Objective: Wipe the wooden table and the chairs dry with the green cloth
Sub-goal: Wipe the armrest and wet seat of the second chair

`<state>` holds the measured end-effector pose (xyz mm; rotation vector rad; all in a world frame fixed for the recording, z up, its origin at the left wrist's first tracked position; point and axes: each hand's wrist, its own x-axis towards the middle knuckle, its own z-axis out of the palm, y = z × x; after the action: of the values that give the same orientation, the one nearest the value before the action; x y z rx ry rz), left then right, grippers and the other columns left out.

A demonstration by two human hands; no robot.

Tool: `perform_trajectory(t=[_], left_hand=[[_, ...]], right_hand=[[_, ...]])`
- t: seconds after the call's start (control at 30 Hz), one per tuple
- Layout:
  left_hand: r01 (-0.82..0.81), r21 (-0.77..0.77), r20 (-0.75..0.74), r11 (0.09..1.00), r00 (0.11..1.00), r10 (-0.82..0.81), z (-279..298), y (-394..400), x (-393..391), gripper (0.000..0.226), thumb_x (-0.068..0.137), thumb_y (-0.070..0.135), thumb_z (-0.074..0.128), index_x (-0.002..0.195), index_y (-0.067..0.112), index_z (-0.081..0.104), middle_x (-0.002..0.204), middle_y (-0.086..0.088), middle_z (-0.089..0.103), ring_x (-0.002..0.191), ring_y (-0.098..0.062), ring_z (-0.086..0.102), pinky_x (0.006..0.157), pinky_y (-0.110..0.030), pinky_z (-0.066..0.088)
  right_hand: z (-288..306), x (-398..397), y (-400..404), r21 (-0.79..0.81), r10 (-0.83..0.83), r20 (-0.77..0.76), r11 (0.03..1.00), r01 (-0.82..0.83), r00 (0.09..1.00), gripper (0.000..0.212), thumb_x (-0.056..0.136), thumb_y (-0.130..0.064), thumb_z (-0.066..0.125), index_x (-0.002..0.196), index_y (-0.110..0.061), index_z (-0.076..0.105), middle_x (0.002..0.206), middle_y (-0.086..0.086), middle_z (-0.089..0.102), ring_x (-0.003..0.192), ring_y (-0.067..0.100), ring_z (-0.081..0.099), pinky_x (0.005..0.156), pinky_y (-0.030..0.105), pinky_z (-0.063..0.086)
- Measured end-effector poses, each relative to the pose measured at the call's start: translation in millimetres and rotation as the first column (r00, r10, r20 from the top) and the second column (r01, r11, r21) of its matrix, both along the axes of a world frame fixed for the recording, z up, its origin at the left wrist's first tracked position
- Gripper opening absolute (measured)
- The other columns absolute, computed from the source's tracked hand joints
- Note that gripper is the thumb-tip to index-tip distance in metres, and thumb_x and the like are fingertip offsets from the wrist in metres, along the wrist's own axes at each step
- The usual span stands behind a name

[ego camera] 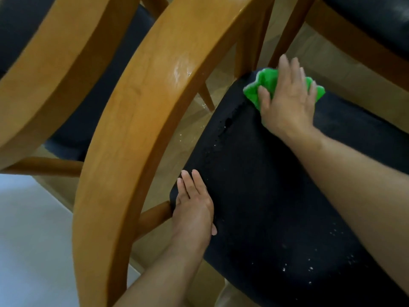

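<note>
Toward the upper right of the frame, the right hand presses the bunched green cloth onto the far corner of the dark chair seat, fingers spread over it. Droplets lie lower in the frame, nearer the person. Lower centre, the left hand rests flat on the seat's edge, holding nothing.

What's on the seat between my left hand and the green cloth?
Head view: bare black seat cushion with water droplets lies between the left hand and green cloth.
</note>
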<state>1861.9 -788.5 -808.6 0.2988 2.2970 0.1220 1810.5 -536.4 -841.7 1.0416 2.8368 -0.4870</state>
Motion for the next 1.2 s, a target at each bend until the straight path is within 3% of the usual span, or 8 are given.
perform_trajectory(t=[0.1, 0.2, 0.43, 0.6, 0.7, 0.83, 1.07, 1.2], left_hand=[[-0.054, 0.063, 0.056, 0.997, 0.997, 0.051, -8.3, 0.9, -1.9, 0.118, 0.081, 0.015, 0.073, 0.142, 0.006, -0.028, 0.150, -0.009, -0.033, 0.140, -0.028, -0.025, 0.114, -0.035, -0.002], [-0.038, 0.076, 0.183, 0.996, 0.983, 0.023, -7.8, 0.5, -8.0, 0.154, 0.049, 0.037, 0.090, 0.139, 0.001, -0.030, 0.141, -0.017, -0.041, 0.121, -0.020, -0.038, 0.090, -0.013, -0.030], [-0.054, 0.118, 0.154, 0.992, 0.987, 0.036, -1.5, 0.6, -5.4, 0.152, 0.050, 0.035, 0.089, 0.139, 0.001, -0.029, 0.140, -0.014, -0.041, 0.121, -0.019, -0.038, 0.087, -0.010, -0.031], [-0.091, 0.282, 0.206, 0.955, 0.978, 0.032, 2.7, -0.9, -10.6, 0.167, 0.027, 0.059, 0.082, 0.138, -0.006, -0.024, 0.137, -0.011, -0.040, 0.127, -0.022, -0.037, 0.085, 0.000, -0.027], [-0.035, 0.222, 0.194, 0.974, 0.981, -0.009, 1.7, 0.1, -9.4, 0.160, 0.040, 0.045, 0.090, 0.139, -0.005, -0.025, 0.140, -0.016, -0.041, 0.120, -0.021, -0.039, 0.080, -0.001, -0.031], [0.008, 0.034, 0.143, 0.999, 0.990, -0.013, 3.7, 5.6, -6.1, 0.152, 0.051, 0.026, 0.091, 0.139, 0.000, -0.030, 0.134, -0.011, -0.043, 0.132, -0.025, -0.033, 0.100, -0.018, -0.023], [0.123, -0.265, 0.042, 0.956, 0.992, -0.116, 20.1, 5.9, 14.3, 0.121, 0.080, 0.021, 0.074, 0.135, -0.005, -0.030, 0.148, -0.026, -0.029, 0.141, -0.037, -0.016, 0.115, -0.039, 0.003], [0.142, -0.333, 0.108, 0.932, 0.988, -0.112, 21.0, 13.0, 27.1, 0.088, 0.096, 0.018, 0.052, 0.141, -0.006, -0.020, 0.152, -0.028, -0.017, 0.143, -0.039, -0.006, 0.115, -0.043, 0.011]], right_hand=[[1.0, -15.1, -33.7, 0.063, -0.080, -0.014, 0.995, 0.081, 0.997, 0.055, 0.097, -0.042, 0.036, 0.145, -0.015, 0.036, 0.156, 0.013, 0.026, 0.145, 0.034, 0.018, 0.116, 0.057, 0.005], [5.4, 7.0, -96.7, 0.082, 0.192, -0.040, 0.979, -0.189, 0.981, 0.054, 0.095, -0.042, 0.037, 0.144, -0.021, 0.036, 0.157, 0.011, 0.024, 0.145, 0.034, 0.015, 0.112, 0.053, -0.001], [6.6, 30.0, -89.0, -0.034, 0.709, -0.035, 0.703, -0.710, 0.704, 0.050, 0.095, -0.049, 0.028, 0.140, -0.034, 0.043, 0.155, -0.004, 0.032, 0.146, 0.020, 0.018, 0.115, 0.048, 0.004], [3.0, -10.4, -19.5, 0.020, 0.169, -0.041, 0.986, -0.168, 0.985, 0.048, 0.097, -0.046, 0.033, 0.141, -0.028, 0.040, 0.155, 0.003, 0.031, 0.145, 0.027, 0.018, 0.114, 0.054, 0.010], [4.4, -17.6, -58.1, 0.058, 0.056, -0.004, 0.997, -0.056, 0.998, 0.048, 0.098, -0.043, 0.032, 0.142, -0.025, 0.040, 0.158, 0.007, 0.024, 0.146, 0.032, 0.012, 0.114, 0.057, 0.004], [8.0, 11.9, -126.1, -0.006, 0.442, -0.025, 0.897, -0.443, 0.897, 0.043, 0.096, -0.040, 0.032, 0.134, -0.030, 0.049, 0.156, 0.001, 0.029, 0.147, 0.026, 0.009, 0.113, 0.053, -0.005], [10.5, 31.9, -117.3, -0.062, 0.653, -0.015, 0.756, -0.652, 0.758, 0.052, 0.096, -0.047, 0.021, 0.141, -0.033, 0.040, 0.157, -0.003, 0.028, 0.147, 0.020, 0.012, 0.115, 0.049, 0.001], [0.8, 1.4, -99.9, 0.028, 0.420, 0.008, 0.907, -0.420, 0.908, 0.048, 0.097, -0.044, 0.029, 0.138, -0.026, 0.045, 0.157, 0.005, 0.027, 0.147, 0.028, 0.012, 0.114, 0.056, 0.003]])
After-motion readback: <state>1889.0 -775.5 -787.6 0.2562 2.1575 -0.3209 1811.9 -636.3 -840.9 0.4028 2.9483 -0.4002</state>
